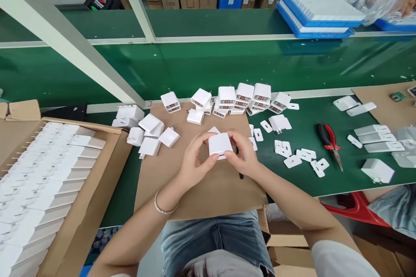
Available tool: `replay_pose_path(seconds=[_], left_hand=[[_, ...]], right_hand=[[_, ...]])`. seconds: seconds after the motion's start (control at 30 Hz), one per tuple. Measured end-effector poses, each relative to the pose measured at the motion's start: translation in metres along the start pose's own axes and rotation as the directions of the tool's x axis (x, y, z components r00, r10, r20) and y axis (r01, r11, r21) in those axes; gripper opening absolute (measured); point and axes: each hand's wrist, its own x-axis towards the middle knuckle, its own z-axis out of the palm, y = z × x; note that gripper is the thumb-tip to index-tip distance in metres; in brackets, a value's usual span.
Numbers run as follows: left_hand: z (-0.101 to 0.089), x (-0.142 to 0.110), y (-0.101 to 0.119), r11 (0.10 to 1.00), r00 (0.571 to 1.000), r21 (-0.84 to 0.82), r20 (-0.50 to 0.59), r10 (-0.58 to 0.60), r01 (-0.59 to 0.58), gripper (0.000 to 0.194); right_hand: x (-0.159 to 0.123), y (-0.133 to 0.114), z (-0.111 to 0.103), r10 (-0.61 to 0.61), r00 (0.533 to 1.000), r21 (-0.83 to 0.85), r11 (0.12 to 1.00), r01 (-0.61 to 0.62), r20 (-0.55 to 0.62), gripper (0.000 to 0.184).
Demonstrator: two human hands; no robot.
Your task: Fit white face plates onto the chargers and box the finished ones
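Between both hands I hold a white charger housing (220, 143) above the brown cardboard sheet (195, 194). My left hand (197, 156) grips its left side, thumb at the lower front edge. On the opposite side my right hand (243, 153) closes its fingers on the right edge. A dark, thin tool (241, 176) is partly hidden under my right hand. Behind, stacked white chargers (226, 95) show open ends with reddish parts inside. More white chargers (151, 125) lie to the left. Small white end caps (293, 161) are scattered on the right.
A carton (107, 181) packed with white chargers stands at the left. Red-handled pliers (330, 143) lie on the green table (308, 186) at the right, near more white housings (378, 170). A slanted white post (74, 43) rises at the left. Another person's hand (406, 6) works behind blue trays (318, 30).
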Motion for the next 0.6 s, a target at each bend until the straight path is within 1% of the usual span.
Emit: replay_pose_path(seconds=[0.13,0.23,0.33,0.4,0.47,0.6], left_hand=[[0.0011,-0.0011,0.0027,0.999,0.998,-0.002,-0.033,-0.045,0.045,0.042],[0.0024,-0.0011,0.0037,0.994,0.993,-0.039,-0.055,-0.109,0.107,0.042],[0.0032,-0.0001,0.0029,0.976,0.977,-0.096,-0.071,-0.2,0.193,0.042],[0.0034,0.0013,0.0024,0.964,0.967,-0.126,-0.073,-0.244,0.234,0.041],[0.0035,0.0032,0.0028,0.956,0.961,-0.148,-0.068,-0.266,0.254,0.04],[0.0049,0.0081,0.0041,0.917,0.943,-0.249,-0.038,-0.331,0.312,0.045]], right_hand=[[-0.0023,-0.0024,0.0017,0.078,0.997,0.013,0.997,-0.078,0.002,0.042],[-0.0028,-0.0047,0.0032,0.165,0.986,0.056,0.985,-0.165,0.003,0.045],[-0.0021,-0.0059,0.0047,0.277,0.959,0.148,0.948,-0.283,0.059,0.044],[-0.0017,-0.0056,0.0051,0.315,0.943,0.184,0.926,-0.33,0.106,0.045],[-0.0016,-0.0046,0.0048,0.332,0.935,0.183,0.919,-0.35,0.123,0.045],[-0.0022,-0.0017,0.0044,0.334,0.938,0.176,0.922,-0.346,0.091,0.043]])
